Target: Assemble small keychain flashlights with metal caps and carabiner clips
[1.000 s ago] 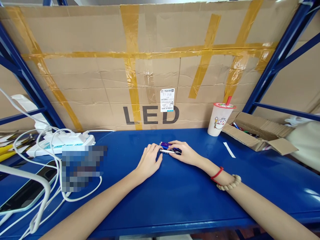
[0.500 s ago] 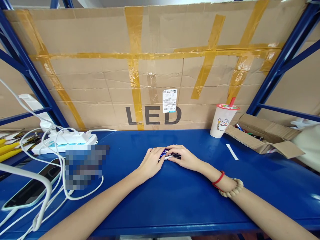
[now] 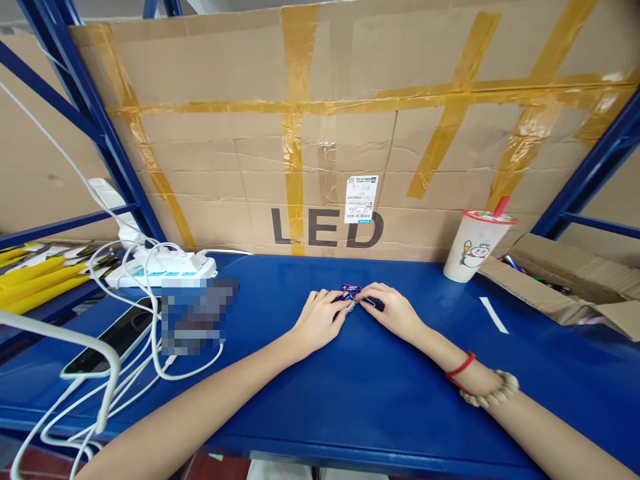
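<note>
My left hand [image 3: 317,323] rests over the middle of the blue table, its fingers bent and closed near a slim silvery pen-like piece [image 3: 351,305]. My right hand [image 3: 397,313] meets it from the other side, thumb and fingers pinching at the same piece. Just beyond the fingertips lie small shiny purple-blue pieces [image 3: 351,289], partly covered by the fingers. A dark slim piece [image 3: 374,303] shows under the right palm. Fingers hide much of these small things, so their exact kind is unclear.
A drink cup [image 3: 475,248] with a red straw stands right, beside an open cardboard box [image 3: 540,293] of pens. A white strip [image 3: 494,315] lies nearby. Left are a power strip [image 3: 165,268], tangled white cables, a phone [image 3: 107,343] and a blurred-out item. A large carton [image 3: 225,167] walls the back.
The view has swung left, so everything appears farther right. Between the hands, the purple-blue pieces show more, beyond the fingertips, and the silvery piece sits between both hands' fingers.
</note>
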Demonstrator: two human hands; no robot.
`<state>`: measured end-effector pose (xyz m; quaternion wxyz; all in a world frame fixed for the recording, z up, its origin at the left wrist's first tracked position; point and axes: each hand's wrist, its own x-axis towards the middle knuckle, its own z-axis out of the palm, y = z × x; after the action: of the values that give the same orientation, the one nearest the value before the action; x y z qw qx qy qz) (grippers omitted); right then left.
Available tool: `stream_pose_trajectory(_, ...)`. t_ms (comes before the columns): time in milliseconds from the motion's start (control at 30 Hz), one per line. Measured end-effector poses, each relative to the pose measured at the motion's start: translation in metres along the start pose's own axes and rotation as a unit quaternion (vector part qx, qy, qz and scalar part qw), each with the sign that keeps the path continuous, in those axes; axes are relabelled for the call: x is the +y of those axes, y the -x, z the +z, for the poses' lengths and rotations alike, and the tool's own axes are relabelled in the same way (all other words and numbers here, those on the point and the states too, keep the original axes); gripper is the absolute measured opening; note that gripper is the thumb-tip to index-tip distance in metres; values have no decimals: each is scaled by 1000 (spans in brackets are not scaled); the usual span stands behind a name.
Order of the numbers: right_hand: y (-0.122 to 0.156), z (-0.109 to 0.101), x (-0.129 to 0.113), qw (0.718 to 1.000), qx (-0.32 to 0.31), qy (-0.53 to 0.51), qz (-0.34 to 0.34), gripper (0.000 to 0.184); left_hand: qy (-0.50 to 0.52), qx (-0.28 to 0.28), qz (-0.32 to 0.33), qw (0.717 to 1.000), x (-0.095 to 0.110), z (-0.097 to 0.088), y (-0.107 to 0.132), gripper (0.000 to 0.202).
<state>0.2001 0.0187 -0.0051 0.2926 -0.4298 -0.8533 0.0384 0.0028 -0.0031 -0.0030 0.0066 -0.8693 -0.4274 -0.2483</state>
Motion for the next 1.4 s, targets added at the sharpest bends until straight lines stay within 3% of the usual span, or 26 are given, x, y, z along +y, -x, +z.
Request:
stream_pose_trajectory(433, 0, 1, -3, 999, -7, 4, 32, 19, -100, 16, -82, 991, -8, 2, -1, 34)
stream_pose_trajectory(733, 1, 1, -3, 1000, -21, 2, 7, 25, -218, -32, -112, 969, -24, -12, -6, 31)
stream_pose_trajectory(867, 1, 0, -7, 999, -16, 22, 33, 21, -263, -70, -161, 949, -29, -22, -9, 30)
stream_pose_trajectory(1167, 3, -2, -2, 992, 18, 56, 114, 16, -277, -78, -218, 933, -42, -29, -11, 33)
stream_pose_trajectory(1267, 2, -1, -2, 996, 4, 16, 87, 15, -262, -27, -194, 945, -39, -27, -10, 29)
stream_pose_trajectory(1333, 2, 1, -5, 998, -6, -8, 60, 16, -211, 22, -139, 967, -32, -23, -9, 29)
stream_pose_trajectory(1400, 1, 3, -11, 999, -13, -21, 44, 17, -127, 34, -73, 989, -23, -17, -7, 29)
